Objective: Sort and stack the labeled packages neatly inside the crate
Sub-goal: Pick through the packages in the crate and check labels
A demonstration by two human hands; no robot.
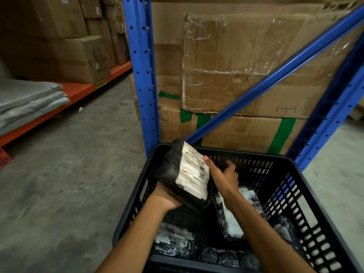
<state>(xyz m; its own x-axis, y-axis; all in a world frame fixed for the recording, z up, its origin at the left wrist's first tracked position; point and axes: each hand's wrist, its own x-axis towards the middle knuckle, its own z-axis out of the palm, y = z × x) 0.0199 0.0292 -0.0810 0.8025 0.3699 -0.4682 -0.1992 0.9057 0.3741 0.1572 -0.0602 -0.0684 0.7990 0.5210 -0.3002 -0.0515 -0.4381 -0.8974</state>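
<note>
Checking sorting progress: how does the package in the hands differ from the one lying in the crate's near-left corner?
The held package is lifted and tilted above the crate; the near-left package lies down inside it. The left hand holds the held package from below and the right hand touches its label; the near-left package is untouched. Both are black-wrapped with white labels.

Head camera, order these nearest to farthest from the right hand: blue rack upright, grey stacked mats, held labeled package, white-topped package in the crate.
1. held labeled package: touches the right hand, on its left.
2. white-topped package: below the wrist, in the crate.
3. blue rack upright: behind the crate, upper left.
4. grey stacked mats: far left, on the orange shelf.
</note>
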